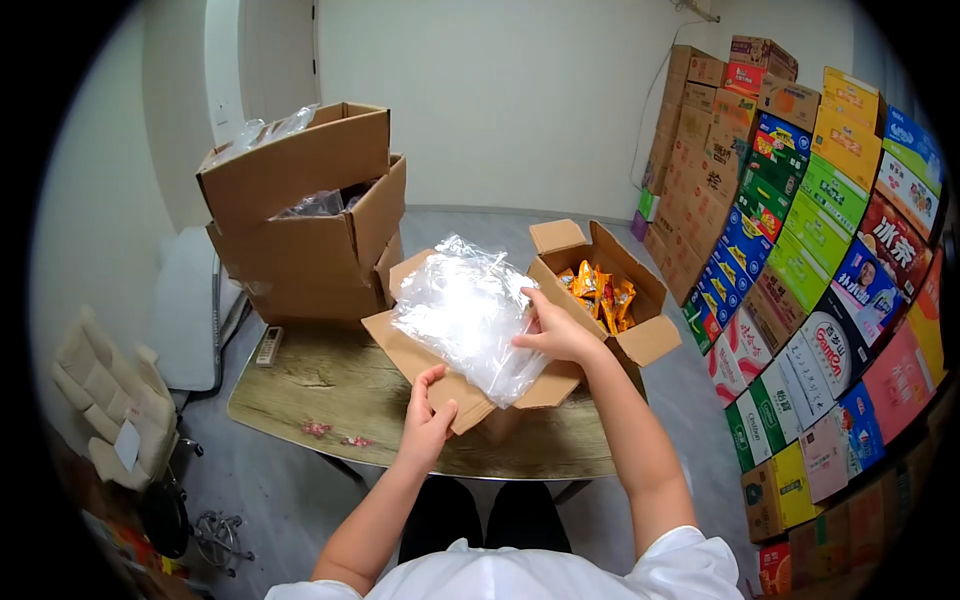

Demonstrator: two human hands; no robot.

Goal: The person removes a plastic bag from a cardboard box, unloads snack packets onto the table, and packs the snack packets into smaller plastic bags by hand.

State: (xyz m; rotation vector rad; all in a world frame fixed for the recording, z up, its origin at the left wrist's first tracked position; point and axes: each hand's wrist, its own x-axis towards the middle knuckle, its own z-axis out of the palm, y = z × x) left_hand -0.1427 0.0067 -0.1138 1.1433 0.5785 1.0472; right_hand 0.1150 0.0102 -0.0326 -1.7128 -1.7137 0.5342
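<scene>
A pile of clear, crinkled plastic bags point(465, 315) lies over the top of an open cardboard box point(405, 340) in the middle of the table. My right hand point(560, 332) grips the right side of the plastic, its thumb on top and its fingers at the edge. With thumb and fingers, my left hand point(428, 420) holds the box's near flap at the front left corner. What lies under the plastic is hidden. Just right of it, a second open cardboard box point(640, 285) contains several orange snack packets point(600, 292).
Stacked open cardboard boxes point(300, 240) with plastic inside stand at the table's back left. A white remote point(269, 346) lies near the left edge of the wooden table point(330, 390). Colourful cartons point(800, 260) line the right wall; a beige chair point(105, 400) stands left.
</scene>
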